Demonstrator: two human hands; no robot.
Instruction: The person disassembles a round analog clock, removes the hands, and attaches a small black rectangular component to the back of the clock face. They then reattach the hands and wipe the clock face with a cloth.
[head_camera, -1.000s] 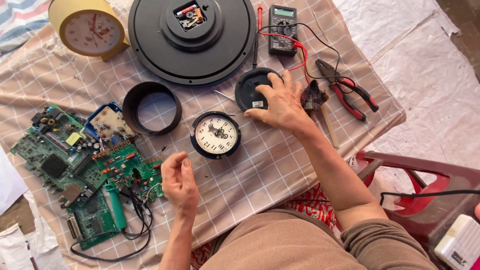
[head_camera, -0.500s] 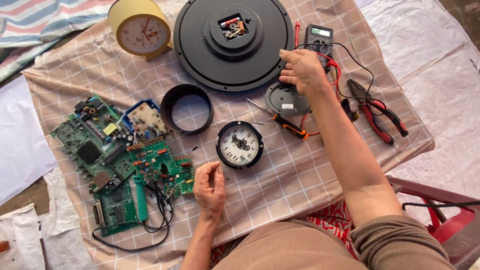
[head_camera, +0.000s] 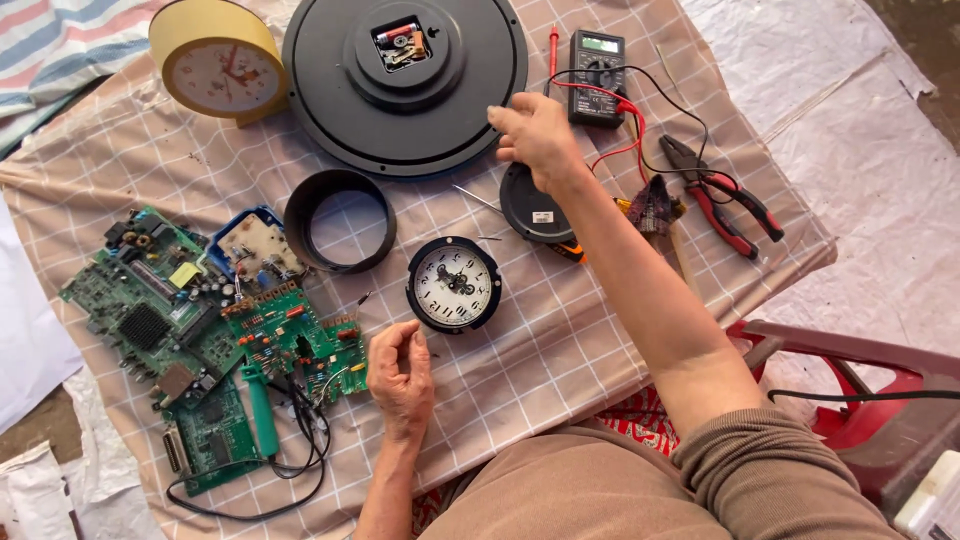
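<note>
Head view, looking down at a repair spread on a checked cloth (head_camera: 600, 330).

Right hand (head_camera: 535, 135) reached forward, hovering between the rim of the large black wall clock back (head_camera: 330, 110) and the small black back cover (head_camera: 525, 205), just above both. Fingers curled downward; impossible to tell whether closed on anything or merely resting. Left hand (head_camera: 400, 370) near the body, thumb and fingertips pinched together; possibly on a tiny part, too small to tell. Small round alarm clock dial (head_camera: 453, 285) face up between the two hands, touched by neither, with the black ring housing (head_camera: 300, 215) just beside it on the left.

Handling, as a judgement: best done with loose small parts kept low over the cloth, the reaching sleeve held clear of the dial's hands, and the red and black meter leads (head_camera: 625, 110) kept from snagging on the wrist.

Labels and markings, by place:
- White rectangular sticker (head_camera: 545, 215) on the back cover, partly under the right wrist.
- Yellow square tag (head_camera: 185, 275) on the green circuit boards (head_camera: 150, 300) at left.
- Greenish display window on the dark multimeter (head_camera: 597, 75) at the top.
- Red-ended battery in the wall clock's open movement (head_camera: 400, 40).

Also present: yellow desk clock (head_camera: 215, 65) at top left, red-handled pliers (head_camera: 720, 195) at right, orange-and-black screwdriver (head_camera: 570, 250) beneath the forearm.
</note>
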